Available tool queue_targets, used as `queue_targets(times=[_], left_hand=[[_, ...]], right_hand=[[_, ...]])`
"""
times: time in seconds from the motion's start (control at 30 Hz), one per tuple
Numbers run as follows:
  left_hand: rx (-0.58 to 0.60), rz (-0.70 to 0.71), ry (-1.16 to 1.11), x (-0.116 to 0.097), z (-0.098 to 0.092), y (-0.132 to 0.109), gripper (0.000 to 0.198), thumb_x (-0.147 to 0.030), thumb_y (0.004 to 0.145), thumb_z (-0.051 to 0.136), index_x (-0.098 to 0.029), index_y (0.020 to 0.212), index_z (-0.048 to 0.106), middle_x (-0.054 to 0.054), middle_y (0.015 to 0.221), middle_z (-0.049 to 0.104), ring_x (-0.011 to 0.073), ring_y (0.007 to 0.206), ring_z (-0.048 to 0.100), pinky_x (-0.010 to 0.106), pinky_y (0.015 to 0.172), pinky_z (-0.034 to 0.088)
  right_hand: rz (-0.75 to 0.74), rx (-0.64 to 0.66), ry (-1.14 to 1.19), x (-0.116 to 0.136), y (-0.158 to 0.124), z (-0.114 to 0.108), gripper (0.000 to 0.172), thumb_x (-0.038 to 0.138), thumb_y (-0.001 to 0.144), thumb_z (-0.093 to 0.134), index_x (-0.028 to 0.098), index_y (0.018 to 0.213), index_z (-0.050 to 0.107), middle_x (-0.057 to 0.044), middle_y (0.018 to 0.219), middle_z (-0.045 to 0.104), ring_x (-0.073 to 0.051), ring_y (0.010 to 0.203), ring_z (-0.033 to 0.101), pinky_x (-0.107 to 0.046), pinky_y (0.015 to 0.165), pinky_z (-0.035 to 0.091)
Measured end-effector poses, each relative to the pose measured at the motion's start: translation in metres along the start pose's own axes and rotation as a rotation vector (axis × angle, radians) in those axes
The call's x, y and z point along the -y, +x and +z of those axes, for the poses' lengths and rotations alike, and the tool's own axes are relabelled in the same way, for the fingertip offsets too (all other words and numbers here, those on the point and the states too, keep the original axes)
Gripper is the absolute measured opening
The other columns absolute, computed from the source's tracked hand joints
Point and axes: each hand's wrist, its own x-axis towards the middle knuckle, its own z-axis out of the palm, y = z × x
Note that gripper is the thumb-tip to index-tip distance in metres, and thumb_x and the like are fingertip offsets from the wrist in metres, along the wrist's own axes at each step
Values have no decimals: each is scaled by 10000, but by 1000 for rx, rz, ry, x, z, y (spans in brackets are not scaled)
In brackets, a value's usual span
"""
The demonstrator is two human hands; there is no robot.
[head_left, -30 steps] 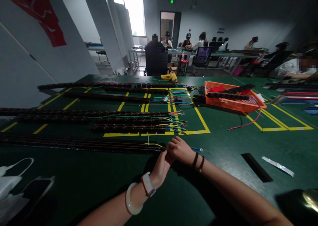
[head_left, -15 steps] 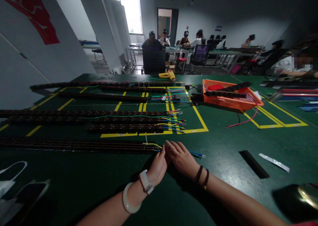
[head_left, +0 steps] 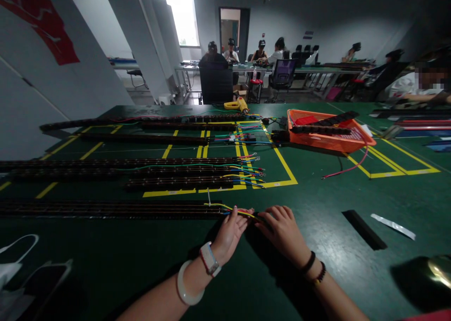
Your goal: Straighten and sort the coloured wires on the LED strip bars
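Note:
A long black strip harness (head_left: pixel 148 209) lies across the near part of the table, its right end by my hands. Yellow, red and blue wires (head_left: pixel 243 211) come out of that end. My left hand (head_left: pixel 230 236) holds these wires between its thumb and fingers, close to the strip. Further right, my right hand (head_left: pixel 283 234) has its bent fingers closed round the same wires, covering their ends. A thin white tie (head_left: pixel 209 197) stands up from the strip just left of my hands.
Behind lie more black strips (head_left: pixel 179 183) with coloured leads. An orange basket (head_left: pixel 327 144) and a yellow heat gun (head_left: pixel 237 105) stand farther back. To the right are a black flat piece (head_left: pixel 364 229) and a silvery strip (head_left: pixel 392 226). Several people sit at tables beyond.
My right hand has moved right along the wires, away from my left hand. The yellow and red wires now show between the hands; the blue wire ends have gone from sight.

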Motion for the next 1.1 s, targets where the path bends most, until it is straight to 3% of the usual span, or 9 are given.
queue_targets(times=[0.27, 0.5, 0.8, 1.1], left_hand=[[-12, 41, 26, 2, 1, 1, 340, -469, 828, 545, -141, 856, 632, 131, 1010, 697, 214, 1068, 606, 393, 1045, 358], [-68, 30, 49, 3, 2, -1, 235, -379, 830, 583, -164, 918, 615, 115, 1046, 680, 209, 1056, 609, 393, 1026, 382], [-75, 24, 54, 4, -1, -1, 204, -328, 846, 571, -133, 886, 610, 140, 1023, 683, 223, 1027, 625, 408, 1033, 378], [-38, 31, 64, 4, -1, -1, 224, -336, 856, 555, -126, 907, 614, 153, 1058, 680, 237, 1068, 607, 413, 1034, 375]], right_hand=[[2, 83, -9, 12, 13, -4, 150, 270, 891, 528, 208, 793, 625, -24, 749, 597, -178, 765, 504, -330, 797, 303], [58, 38, -11, -7, 35, -11, 238, 342, 922, 490, 218, 788, 644, -31, 763, 608, -176, 768, 512, -315, 764, 297], [62, 129, -102, -29, 79, 14, 213, 340, 892, 537, 188, 804, 658, -70, 815, 635, -215, 816, 534, -320, 726, 317], [61, 164, 24, -33, 64, 19, 237, 395, 893, 527, 196, 903, 654, -59, 868, 640, -187, 842, 563, -288, 752, 359]])
